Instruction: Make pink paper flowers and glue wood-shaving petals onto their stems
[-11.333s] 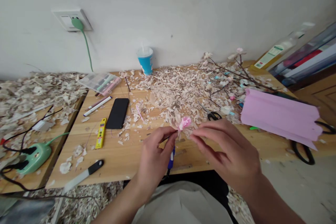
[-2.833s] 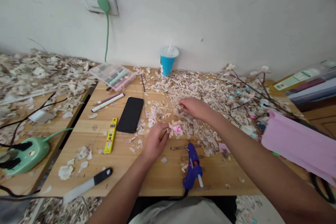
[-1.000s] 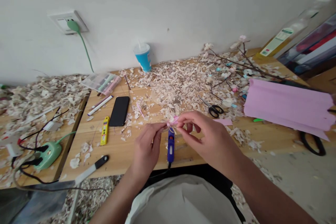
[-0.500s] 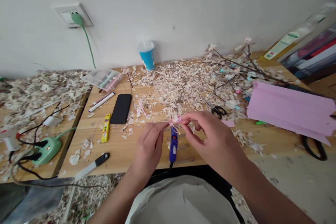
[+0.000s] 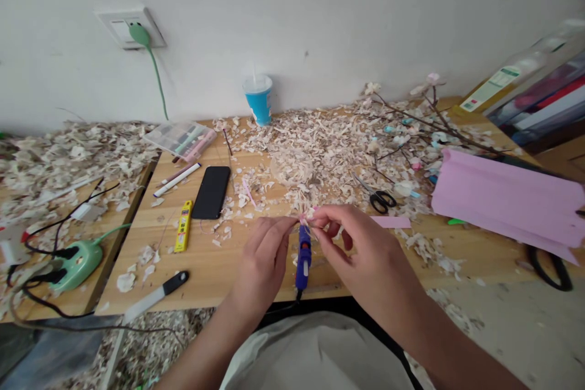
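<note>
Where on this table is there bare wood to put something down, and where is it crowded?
Best patch: the tabletop bordered by the yellow box, the black-handled tool and the left hand. A smaller one, with stray bits, lies between the pink sheet and the near edge. Crowded: the far side, where pale scraps and branches spread.

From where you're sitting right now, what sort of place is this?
Probably a craft workspace: a blue hot-glue gun lies on the wooden table, with black-handled scissors farther back and pale, petal-like scraps spread widely.
</note>
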`<act>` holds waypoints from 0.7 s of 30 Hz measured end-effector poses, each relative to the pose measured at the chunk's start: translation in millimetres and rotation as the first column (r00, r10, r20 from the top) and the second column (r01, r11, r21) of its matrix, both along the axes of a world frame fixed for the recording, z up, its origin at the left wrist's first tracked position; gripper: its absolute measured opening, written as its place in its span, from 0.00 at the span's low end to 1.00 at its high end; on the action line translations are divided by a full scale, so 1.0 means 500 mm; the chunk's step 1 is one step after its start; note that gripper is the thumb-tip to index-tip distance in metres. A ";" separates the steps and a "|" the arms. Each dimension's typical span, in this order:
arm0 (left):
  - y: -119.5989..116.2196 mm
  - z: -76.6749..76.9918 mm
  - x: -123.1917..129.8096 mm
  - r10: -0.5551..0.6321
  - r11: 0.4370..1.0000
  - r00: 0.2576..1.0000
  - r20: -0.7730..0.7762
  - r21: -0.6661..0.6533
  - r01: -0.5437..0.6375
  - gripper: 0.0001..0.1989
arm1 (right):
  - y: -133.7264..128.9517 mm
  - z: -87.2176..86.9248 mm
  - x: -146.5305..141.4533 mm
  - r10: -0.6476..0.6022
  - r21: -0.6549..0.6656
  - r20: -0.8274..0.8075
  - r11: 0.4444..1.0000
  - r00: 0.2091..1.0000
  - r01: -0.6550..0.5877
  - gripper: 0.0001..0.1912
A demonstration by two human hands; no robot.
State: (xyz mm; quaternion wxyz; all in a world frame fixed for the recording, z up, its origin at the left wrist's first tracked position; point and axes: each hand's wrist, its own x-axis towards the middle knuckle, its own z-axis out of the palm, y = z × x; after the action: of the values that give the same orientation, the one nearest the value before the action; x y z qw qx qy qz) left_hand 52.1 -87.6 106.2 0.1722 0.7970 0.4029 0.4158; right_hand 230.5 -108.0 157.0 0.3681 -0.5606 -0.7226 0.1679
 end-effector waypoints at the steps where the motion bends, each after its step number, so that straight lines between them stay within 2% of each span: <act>1: 0.000 -0.001 0.001 0.001 1.000 1.000 0.002 0.003 -0.001 0.15 | -0.001 0.002 0.001 0.006 -0.005 0.001 1.000 1.000 -0.006 0.11; 6: 0.002 -0.004 0.003 0.000 1.000 1.000 0.004 0.000 0.000 0.14 | 0.000 0.007 0.004 0.016 -0.036 0.013 0.999 1.000 -0.015 0.11; 12: 0.002 -0.006 0.002 0.001 1.000 1.000 0.002 0.003 -0.001 0.15 | 0.006 0.004 0.006 -0.041 0.003 0.022 0.999 0.999 0.041 0.08; 21: 0.000 -0.010 0.004 0.012 1.000 1.000 0.000 -0.012 -0.012 0.14 | 0.000 -0.003 0.003 -0.113 0.059 0.055 0.992 0.992 0.110 0.09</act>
State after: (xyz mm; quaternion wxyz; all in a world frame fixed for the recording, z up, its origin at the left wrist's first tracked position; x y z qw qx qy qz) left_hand 54.2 -87.7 101.2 0.1746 0.7933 0.4104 0.4144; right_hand 232.1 -107.9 155.6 0.3711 -0.5942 -0.7050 0.1102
